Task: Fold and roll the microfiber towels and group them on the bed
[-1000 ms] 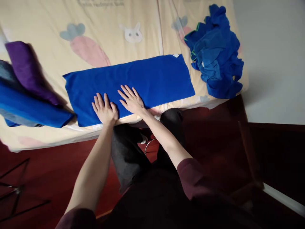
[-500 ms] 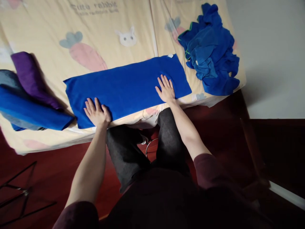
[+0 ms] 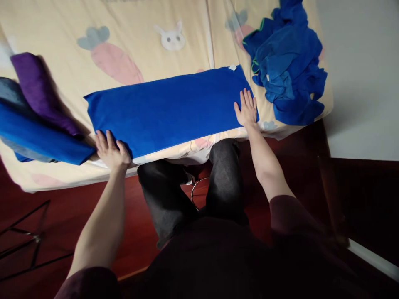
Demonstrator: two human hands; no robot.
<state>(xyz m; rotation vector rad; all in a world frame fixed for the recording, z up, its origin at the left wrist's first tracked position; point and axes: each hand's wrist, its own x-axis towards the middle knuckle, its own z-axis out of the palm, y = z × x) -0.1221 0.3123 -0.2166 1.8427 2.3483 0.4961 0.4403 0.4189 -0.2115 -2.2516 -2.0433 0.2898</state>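
A blue towel [image 3: 168, 108] lies flat as a long strip along the near edge of the bed, a small white tag at its far right corner. My left hand [image 3: 112, 150] rests flat on its near left corner, fingers apart. At the other end, my right hand [image 3: 247, 109] lies flat on the towel close to its right edge, thumb out to the side. Neither hand grips anything. Just left of my left hand is a folded or rolled blue towel [image 3: 46, 135], with a purple towel [image 3: 43, 95] beside it.
Crumpled blue cloths [image 3: 289, 66], one edged in green, are heaped at the right end of the bed [image 3: 168, 62], by a pale wall [image 3: 361, 74]. My knees are against the bed's near side. A black metal stand [image 3: 34, 238] is on the red floor at lower left.
My hands have slid apart over the towel, the left one to its left corner and the right one to its right edge. The view has shifted slightly.
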